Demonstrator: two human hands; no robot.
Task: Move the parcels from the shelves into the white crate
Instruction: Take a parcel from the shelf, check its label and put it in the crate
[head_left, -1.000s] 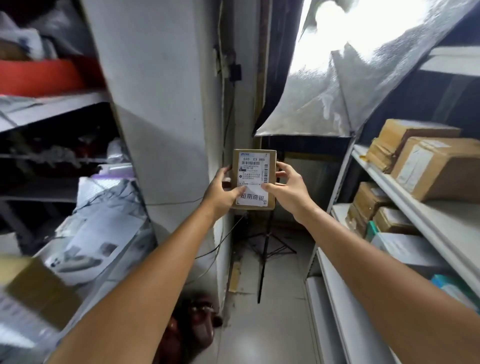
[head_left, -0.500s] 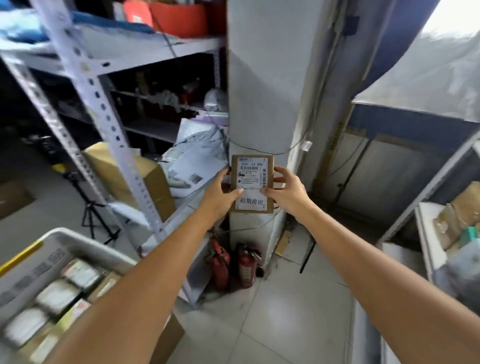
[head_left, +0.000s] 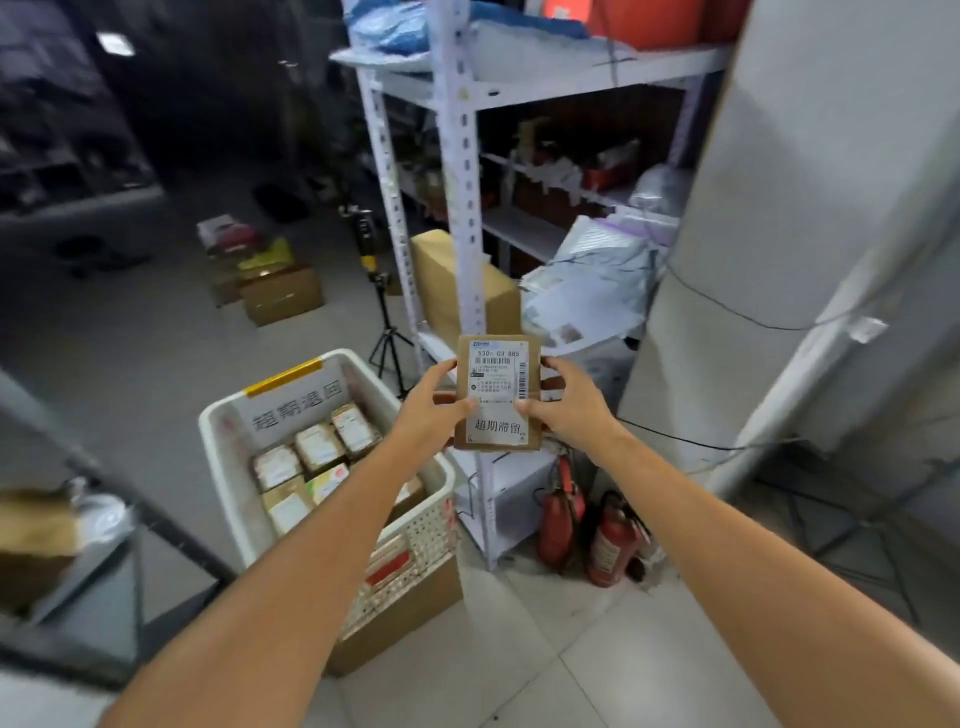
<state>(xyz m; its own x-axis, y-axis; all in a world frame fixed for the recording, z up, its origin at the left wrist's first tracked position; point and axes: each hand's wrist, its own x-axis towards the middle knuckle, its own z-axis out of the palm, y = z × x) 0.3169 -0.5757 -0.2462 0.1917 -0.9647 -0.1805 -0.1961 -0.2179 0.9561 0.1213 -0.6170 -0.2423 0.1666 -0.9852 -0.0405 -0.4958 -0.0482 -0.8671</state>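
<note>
Head view shows both hands gripping one small brown parcel (head_left: 497, 397), held upright in the air with its label facing the camera. The left hand (head_left: 431, 413) pinches the left edge, thumb on the front and fingers behind. The right hand (head_left: 571, 410) pinches the right edge the same way. The parcel appears just right of the far right corner of the white crate (head_left: 221, 421), in front of a post of the white metal rack (head_left: 462, 197).

The crate sits on a cardboard box (head_left: 415, 618) on a grey tiled floor (head_left: 571, 675) and holds several labelled packets (head_left: 318, 449) lying flat. Two red fire extinguishers (head_left: 612, 540) stand at the foot of the rack, beside a grey pillar (head_left: 779, 208). A tripod (head_left: 387, 338) stands beyond the crate's far edge. The room behind it is dim.

The parcel's label reads "530- 03 885" above a barcode, with large characters 超期滞留 along its bottom edge. The crate's far inner wall reads 超期退回, under a strip of yellow tape (head_left: 283, 376) on the rim.
</note>
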